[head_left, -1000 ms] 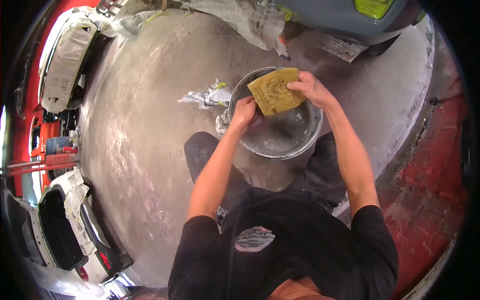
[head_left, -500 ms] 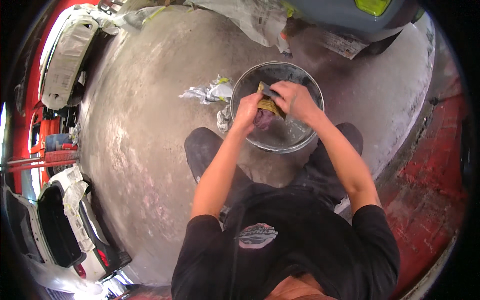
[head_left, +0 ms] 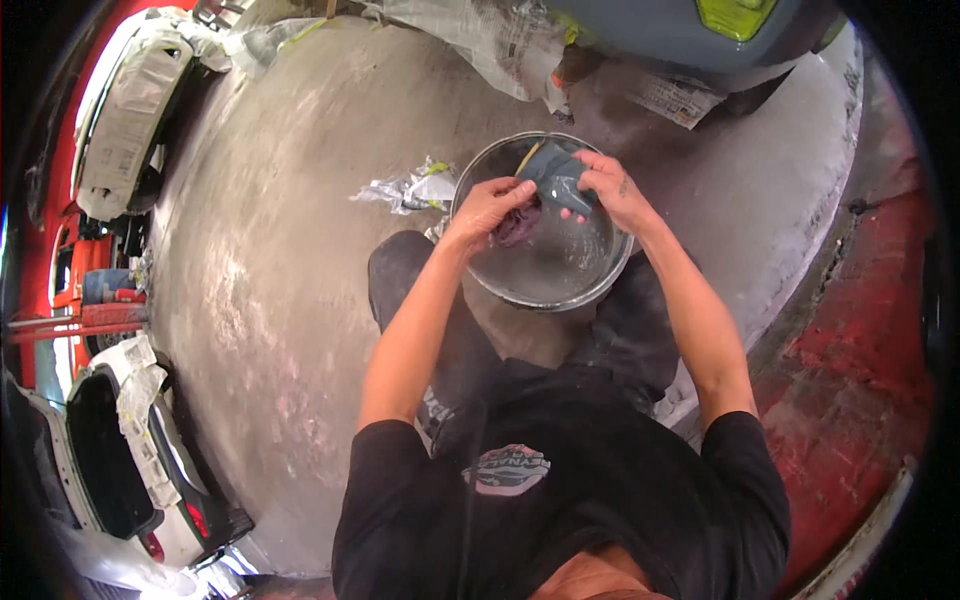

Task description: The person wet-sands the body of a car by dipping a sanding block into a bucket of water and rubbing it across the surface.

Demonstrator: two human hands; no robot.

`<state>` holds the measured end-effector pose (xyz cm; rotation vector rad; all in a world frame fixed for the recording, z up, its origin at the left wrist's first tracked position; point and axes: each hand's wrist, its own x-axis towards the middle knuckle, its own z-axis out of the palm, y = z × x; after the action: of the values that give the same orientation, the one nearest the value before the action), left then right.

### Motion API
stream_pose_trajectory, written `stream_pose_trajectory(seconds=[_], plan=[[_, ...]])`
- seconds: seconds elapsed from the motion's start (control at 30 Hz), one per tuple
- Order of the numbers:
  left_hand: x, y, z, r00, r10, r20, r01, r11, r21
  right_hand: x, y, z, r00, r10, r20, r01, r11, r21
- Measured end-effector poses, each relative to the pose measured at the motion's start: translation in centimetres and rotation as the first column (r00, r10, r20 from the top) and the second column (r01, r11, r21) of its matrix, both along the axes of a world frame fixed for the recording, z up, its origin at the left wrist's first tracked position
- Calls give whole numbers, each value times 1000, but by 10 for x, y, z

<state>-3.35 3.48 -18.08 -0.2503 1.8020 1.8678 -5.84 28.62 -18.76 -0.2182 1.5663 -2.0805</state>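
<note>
Over a round dark basin (head_left: pixel 622 255) between my knees, a dark grey wet sheet that looks like sandpaper (head_left: pixel 558 178) stretches between my hands. A yellowish edge of its backing shows at the far left corner. My left hand (head_left: pixel 487 212) pinches the sheet's left side with thumb and fingers. On the right, my right hand (head_left: pixel 612 192) grips the other side, its thumb on top and some fingertips showing below. A wet purple rag (head_left: pixel 517 226) hangs beneath my left fingers; whether they hold it I cannot tell. Cloudy water seems to cover the basin's bottom.
Crumpled masking film (head_left: pixel 405 190) lies on the concrete floor left of the basin. A grey car bumper (head_left: pixel 650 35) with plastic and paper masking stands ahead. Masked car parts (head_left: pixel 130 125) line the left side. Red-painted floor (head_left: pixel 850 400) lies at the right.
The sheet has turned from showing its yellowish back to showing its dark grey face, spread flatter. My hands have moved apart, the right one shifting rightward.
</note>
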Motion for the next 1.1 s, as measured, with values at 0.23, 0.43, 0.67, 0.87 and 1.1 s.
stream_pose_trajectory(seconds=[0.23,0.43,0.67,0.87,1.1], plan=[[-17,5,-50,970,243,1,-233,927,294,-6,-22,-8,960,-103,261,138,983,-122],[-30,-23,-118,888,-292,-356,53,833,-551,-19,-48,-79,998,-46,43,24,911,412],[-32,0,-123,501,-853,-147,320,341,-884,-34,-41,-207,789,614,-15,90,-91,992],[-24,-10,-104,446,-859,-251,295,406,-865,-9,-54,-173,902,416,117,-185,126,975],[-64,-40,-50,280,-716,-640,101,685,-722,2,-40,-1,887,233,-398,288,392,873]])
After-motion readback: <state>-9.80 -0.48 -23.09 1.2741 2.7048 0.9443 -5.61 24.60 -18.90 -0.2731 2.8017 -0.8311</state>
